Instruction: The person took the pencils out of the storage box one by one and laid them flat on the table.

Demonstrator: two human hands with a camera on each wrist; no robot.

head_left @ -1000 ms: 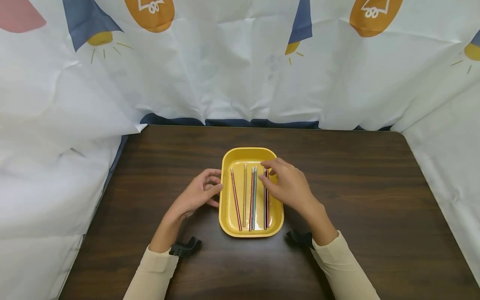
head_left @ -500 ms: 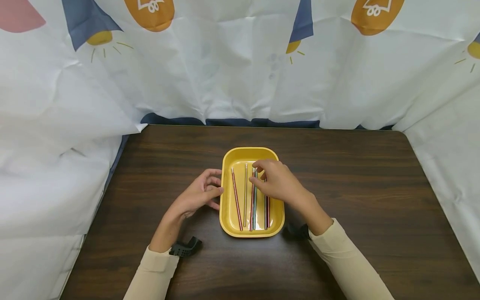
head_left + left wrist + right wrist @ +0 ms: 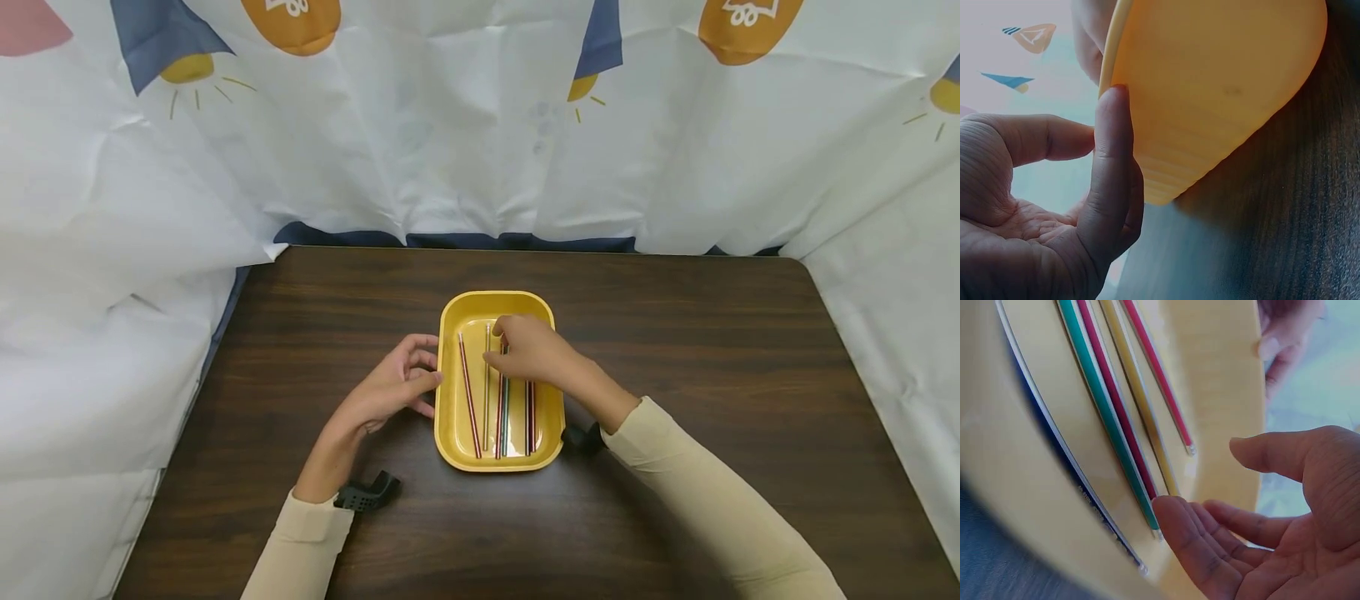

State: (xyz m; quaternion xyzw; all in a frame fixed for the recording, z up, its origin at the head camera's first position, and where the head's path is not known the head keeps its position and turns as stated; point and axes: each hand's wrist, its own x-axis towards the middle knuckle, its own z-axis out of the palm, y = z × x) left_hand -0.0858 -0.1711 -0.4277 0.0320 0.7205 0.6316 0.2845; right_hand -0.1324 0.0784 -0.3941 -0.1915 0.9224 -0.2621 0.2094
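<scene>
A yellow tray (image 3: 442,425) holds several slim, pencil-like sticks lying lengthwise. A red stick (image 3: 470,396) is at the left, beside a gold one (image 3: 1132,369). Further right are a dark red stick, a green one (image 3: 1100,409) and a dark blue one (image 3: 1054,440) with lettering. My left hand (image 3: 397,379) rests its fingertips against the tray's left wall, thumb at the rim. Over the far part of the tray, my right hand (image 3: 532,350) hovers with thumb and fingers apart, nothing between them. Whether its fingertips touch the sticks, I cannot tell.
The tray stands on a dark wooden table (image 3: 712,358). White printed cloth (image 3: 480,167) hangs behind the far edge and down both sides. Black bands (image 3: 367,492) are on the wrists.
My right hand has moved left across the tray, from above the dark sticks on the right to near the gold stick. The left hand has stayed at the tray's side.
</scene>
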